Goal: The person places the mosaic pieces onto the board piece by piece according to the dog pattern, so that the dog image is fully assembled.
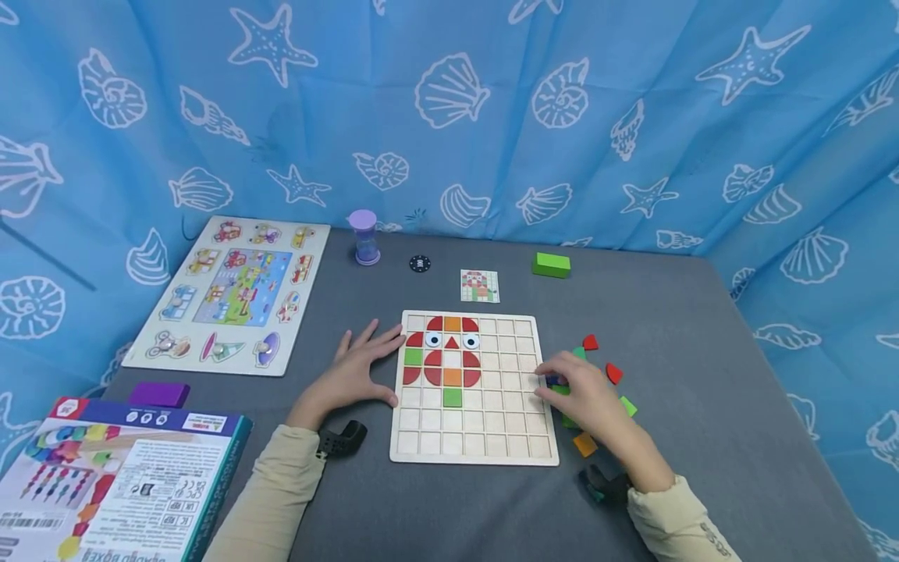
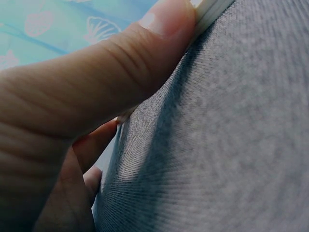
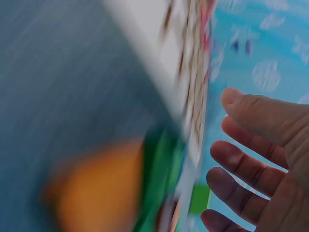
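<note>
A square wooden grid board point(image 1: 509, 421) lies flat before me. Red rounded pieces, orange, green and white squares and two round eye pieces fill part of its upper left. My left hand point(image 1: 354, 371) is spread at the board's left side, fingertips at the upper edge and thumb lower down. In the left wrist view the thumb point(image 2: 159, 38) presses the board's rim point(image 2: 212, 17). My right hand point(image 1: 590, 398) hovers by the right edge, over loose pieces it partly hides. The right wrist view shows its fingers point(image 3: 246, 166) apart and relaxed, holding nothing. Near it lie an orange piece point(image 1: 584, 445) and a red piece point(image 1: 613, 373).
Behind the board lie a small picture card point(image 1: 480, 286), a green block point(image 1: 551, 264), a black chip point(image 1: 419, 264) and a purple sand timer point(image 1: 364, 238). At left are a vehicle puzzle board point(image 1: 246, 361), a purple block point(image 1: 158, 394) and a printed box point(image 1: 190, 468). A blue curtain point(image 1: 393, 101) hangs behind.
</note>
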`<state>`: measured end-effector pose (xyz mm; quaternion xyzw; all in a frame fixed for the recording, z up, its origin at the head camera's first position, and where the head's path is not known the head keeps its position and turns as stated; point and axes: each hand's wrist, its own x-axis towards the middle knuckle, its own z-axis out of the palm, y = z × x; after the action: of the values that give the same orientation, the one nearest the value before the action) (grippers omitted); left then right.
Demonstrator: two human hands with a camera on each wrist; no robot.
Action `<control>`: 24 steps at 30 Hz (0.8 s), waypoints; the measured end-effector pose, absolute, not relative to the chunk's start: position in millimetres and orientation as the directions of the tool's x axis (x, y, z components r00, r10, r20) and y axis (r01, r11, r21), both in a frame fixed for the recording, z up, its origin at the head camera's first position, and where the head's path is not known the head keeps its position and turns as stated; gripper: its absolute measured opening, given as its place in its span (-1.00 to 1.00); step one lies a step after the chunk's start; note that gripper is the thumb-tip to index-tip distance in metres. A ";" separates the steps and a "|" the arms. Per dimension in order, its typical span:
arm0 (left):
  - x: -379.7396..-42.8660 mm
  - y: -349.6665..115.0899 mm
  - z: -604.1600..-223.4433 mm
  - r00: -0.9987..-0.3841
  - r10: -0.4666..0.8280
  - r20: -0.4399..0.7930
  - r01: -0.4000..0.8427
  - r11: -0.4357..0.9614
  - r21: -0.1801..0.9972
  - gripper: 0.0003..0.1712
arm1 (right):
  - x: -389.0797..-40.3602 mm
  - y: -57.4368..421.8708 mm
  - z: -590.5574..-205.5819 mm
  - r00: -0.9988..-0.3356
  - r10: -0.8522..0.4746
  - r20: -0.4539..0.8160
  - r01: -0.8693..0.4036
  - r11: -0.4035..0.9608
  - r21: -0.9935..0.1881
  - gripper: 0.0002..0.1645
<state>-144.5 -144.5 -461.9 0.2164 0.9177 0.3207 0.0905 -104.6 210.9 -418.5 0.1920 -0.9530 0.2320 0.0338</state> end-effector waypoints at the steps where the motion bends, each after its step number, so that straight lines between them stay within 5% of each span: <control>1: -144.6 -144.6 -462.2 -0.889 0.457 -0.026 0.340 0.698 0.630 0.20 | -103.0 219.3 -419.6 -0.933 -0.330 0.145 -0.360 0.833 -0.419 -0.73; 10: -145.4 -145.8 -466.4 -0.883 0.469 -0.006 0.365 0.695 0.620 0.20 | -94.1 250.5 -424.5 -0.968 -0.248 0.040 -0.246 0.905 -0.346 -0.66; 24: -144.9 -145.1 -463.3 -0.886 0.463 -0.023 0.348 0.698 0.626 0.19 | -97.4 241.7 -425.1 -0.964 -0.266 0.023 -0.258 0.909 -0.327 -0.71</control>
<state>-144.9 -145.1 -463.3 0.2212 0.9170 0.3195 0.0897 -97.4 241.7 -425.1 0.1341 -0.9769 0.1660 -0.0112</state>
